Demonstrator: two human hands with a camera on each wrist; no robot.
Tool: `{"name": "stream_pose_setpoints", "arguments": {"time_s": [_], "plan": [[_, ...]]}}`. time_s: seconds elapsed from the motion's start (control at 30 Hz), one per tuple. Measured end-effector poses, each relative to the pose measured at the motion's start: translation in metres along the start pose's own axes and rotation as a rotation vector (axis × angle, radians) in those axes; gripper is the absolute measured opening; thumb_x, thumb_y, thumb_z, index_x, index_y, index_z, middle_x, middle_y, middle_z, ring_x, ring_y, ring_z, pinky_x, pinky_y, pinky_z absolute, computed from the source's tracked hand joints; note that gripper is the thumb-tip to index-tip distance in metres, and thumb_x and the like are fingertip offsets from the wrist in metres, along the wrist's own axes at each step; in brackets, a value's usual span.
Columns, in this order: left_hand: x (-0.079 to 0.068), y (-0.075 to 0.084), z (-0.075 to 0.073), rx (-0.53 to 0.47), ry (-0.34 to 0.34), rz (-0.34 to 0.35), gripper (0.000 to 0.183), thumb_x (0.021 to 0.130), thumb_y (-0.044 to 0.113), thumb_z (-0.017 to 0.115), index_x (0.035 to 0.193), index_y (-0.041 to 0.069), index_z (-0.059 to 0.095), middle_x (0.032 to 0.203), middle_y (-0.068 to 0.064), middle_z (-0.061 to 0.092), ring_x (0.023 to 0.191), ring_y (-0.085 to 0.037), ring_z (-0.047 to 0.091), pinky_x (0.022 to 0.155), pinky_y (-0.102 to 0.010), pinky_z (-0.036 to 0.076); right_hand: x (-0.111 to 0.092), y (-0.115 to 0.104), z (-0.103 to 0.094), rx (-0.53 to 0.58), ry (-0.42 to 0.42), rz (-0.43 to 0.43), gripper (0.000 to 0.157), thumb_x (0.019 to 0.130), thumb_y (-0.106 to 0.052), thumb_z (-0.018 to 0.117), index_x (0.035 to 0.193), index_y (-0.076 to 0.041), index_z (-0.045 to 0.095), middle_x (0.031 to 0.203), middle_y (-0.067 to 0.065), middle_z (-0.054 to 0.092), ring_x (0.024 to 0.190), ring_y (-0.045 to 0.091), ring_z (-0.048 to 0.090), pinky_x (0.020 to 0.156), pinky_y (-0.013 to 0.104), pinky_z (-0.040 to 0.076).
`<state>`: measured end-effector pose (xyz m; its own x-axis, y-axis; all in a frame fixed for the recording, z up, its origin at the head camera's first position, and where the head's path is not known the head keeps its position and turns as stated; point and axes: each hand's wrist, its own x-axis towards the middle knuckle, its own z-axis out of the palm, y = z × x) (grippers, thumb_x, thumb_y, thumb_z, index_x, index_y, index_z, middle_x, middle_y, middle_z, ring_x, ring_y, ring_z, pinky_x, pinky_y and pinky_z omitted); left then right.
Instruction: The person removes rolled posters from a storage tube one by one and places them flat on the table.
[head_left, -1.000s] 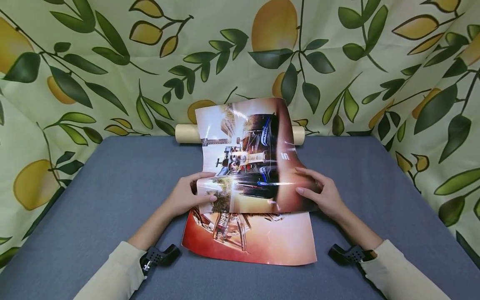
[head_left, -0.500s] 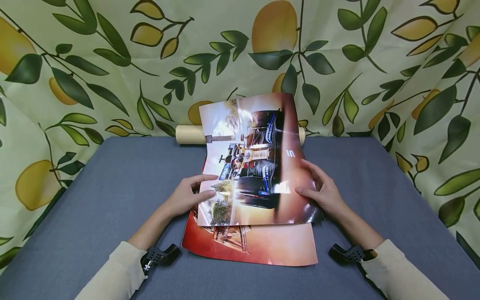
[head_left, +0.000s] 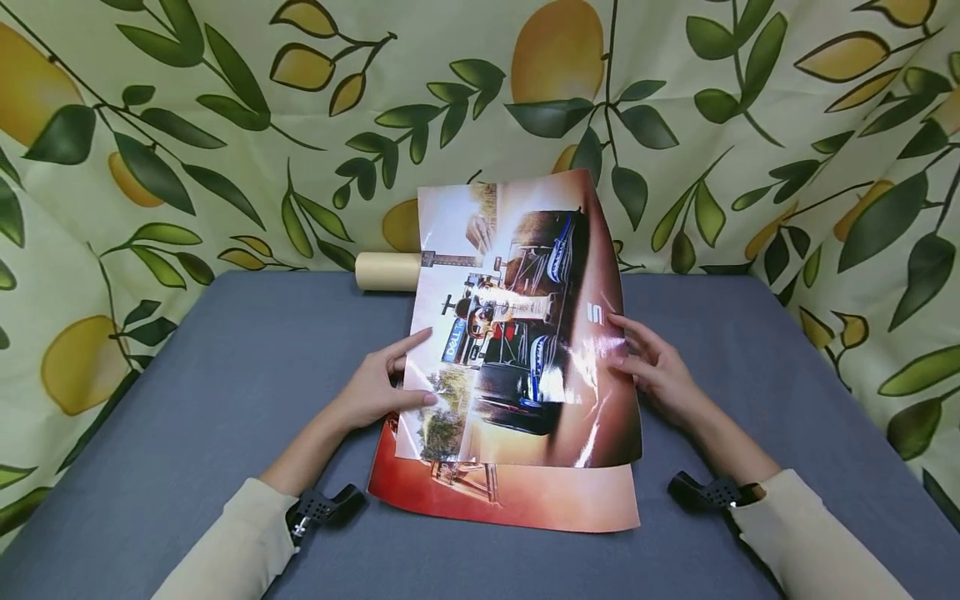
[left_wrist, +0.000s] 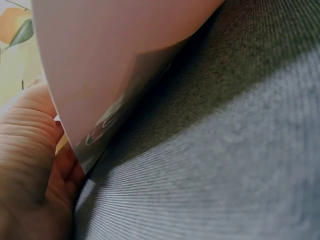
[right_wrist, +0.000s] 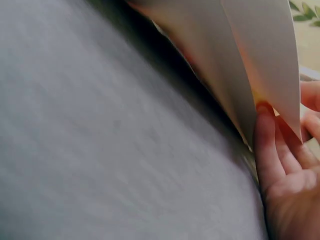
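A glossy poster (head_left: 517,317) with a racing car, turned sideways, is raised above the table in the head view. Its left edge is held by my left hand (head_left: 375,387), thumb on the printed face. On the right edge, my right hand (head_left: 663,375) pinches the sheet. Under it lies a second, red-orange poster (head_left: 540,496), mostly covered, its near strip showing. In the left wrist view, a pale sheet back (left_wrist: 95,60) curves beside the hand. The right wrist view shows two sheet layers, with a fingertip (right_wrist: 265,130) between them; some fingers are hidden.
A beige cardboard tube (head_left: 386,272) lies at the table's back edge, partly behind the upper poster. Blue-grey cloth covers the table (head_left: 195,400). A leaf-and-lemon patterned curtain (head_left: 450,125) hangs behind and at both sides.
The upper poster has shifted right and toward me, covering more of the lower one and the tube's right end. My right hand has slid along its edge; the left index finger has straightened.
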<state>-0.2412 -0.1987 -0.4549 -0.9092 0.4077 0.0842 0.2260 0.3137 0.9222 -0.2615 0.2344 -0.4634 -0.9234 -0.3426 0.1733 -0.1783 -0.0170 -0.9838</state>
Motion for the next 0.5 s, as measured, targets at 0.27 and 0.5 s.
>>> {"name": "stream_pose_setpoints", "arguments": {"time_s": [0.27, 0.5], "plan": [[0.004, -0.003, -0.001, 0.136, -0.031, 0.03, 0.1, 0.073, 0.022, 0.091, 0.157, 0.027, 0.038, 0.151, -0.001, 0.055, 0.119, -0.018, 0.059, 0.111, -0.045, 0.04, 0.022, 0.008, -0.016, 0.125, -0.025, -0.009, 0.059, 0.096, 0.012, 0.055, 0.15, -0.009, 0.045, 0.131, -0.01, 0.064, 0.102, 0.001, 0.068, 0.072, 0.016, 0.057], [0.007, -0.004, -0.011, 0.056, -0.088, 0.052, 0.098, 0.082, 0.018, 0.085, 0.161, 0.018, 0.027, 0.162, -0.016, 0.037, 0.138, -0.029, 0.052, 0.109, -0.044, 0.048, 0.027, 0.011, -0.019, 0.13, -0.106, -0.032, 0.066, 0.092, 0.019, 0.055, 0.152, -0.007, 0.042, 0.133, -0.007, 0.064, 0.11, 0.007, 0.071, 0.08, 0.023, 0.06]]}}
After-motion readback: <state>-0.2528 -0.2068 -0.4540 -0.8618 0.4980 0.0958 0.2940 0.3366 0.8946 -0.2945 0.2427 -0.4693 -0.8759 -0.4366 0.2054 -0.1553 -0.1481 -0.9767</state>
